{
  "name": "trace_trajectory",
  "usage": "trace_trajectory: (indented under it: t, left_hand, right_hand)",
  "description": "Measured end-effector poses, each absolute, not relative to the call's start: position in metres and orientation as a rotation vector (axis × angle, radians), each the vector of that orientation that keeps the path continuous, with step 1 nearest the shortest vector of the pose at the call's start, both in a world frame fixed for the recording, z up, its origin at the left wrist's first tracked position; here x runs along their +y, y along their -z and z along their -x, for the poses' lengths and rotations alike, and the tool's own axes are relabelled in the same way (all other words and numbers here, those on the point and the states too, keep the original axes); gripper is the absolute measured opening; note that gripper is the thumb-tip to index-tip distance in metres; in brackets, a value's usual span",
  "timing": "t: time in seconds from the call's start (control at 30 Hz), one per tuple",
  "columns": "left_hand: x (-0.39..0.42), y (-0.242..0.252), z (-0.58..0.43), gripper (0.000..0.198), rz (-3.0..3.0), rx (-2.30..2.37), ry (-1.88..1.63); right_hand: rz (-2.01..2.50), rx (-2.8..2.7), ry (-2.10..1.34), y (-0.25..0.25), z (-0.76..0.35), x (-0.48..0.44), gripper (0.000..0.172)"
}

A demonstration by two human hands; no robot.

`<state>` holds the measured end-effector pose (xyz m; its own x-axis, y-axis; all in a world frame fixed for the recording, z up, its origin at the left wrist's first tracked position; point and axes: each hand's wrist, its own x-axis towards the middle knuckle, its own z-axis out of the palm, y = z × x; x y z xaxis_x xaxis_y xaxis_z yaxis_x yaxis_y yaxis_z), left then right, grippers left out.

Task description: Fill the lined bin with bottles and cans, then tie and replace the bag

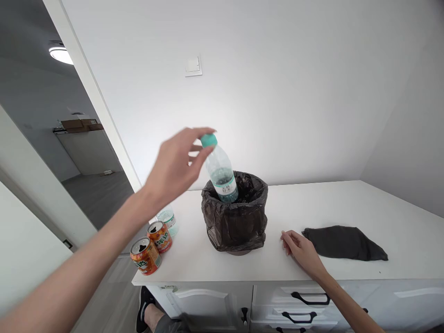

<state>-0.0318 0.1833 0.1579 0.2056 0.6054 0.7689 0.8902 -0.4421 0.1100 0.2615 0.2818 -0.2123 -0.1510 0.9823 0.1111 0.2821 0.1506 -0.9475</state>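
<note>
My left hand (pixel 180 159) pinches a clear plastic bottle (pixel 222 173) by its green cap. The bottle tilts, its base over the mouth of a bin lined with a black plastic bag (pixel 236 226); whether it touches the bag I cannot tell. My right hand (pixel 300 249) rests on the white cabinet top, right of the bin, its fingers loosely curled with nothing visible in them. Close by its right lies a flat black cloth-like or plastic piece (pixel 347 243). Two opened orange cans (pixel 145 256) stand at the left end, and behind them is another clear bottle (pixel 168 217), partly hidden by my left arm.
The white cabinet (pixel 208 303) has black-handled drawers and doors in front. A wall with a light switch (pixel 193 66) rises behind it. To the left, a doorway opens onto a room with cardboard boxes (pixel 81 125). My shoe (pixel 144 307) shows below the cabinet's left corner.
</note>
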Motion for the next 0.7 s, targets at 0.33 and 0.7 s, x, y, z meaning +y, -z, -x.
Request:
trace_trajectory:
  t: [0.33,0.7]
  left_hand:
    - [0.232,-0.083,0.048,0.04,2.519,-1.638,0.671]
    - [0.253,-0.076,0.049,0.04,2.677,-1.853,0.409]
  right_hand:
    - [1.248,-1.589,-1.059,0.21,-0.262,0.282,0.051]
    - [1.238,-1.569,-1.062,0.207,-0.26,0.282,0.052]
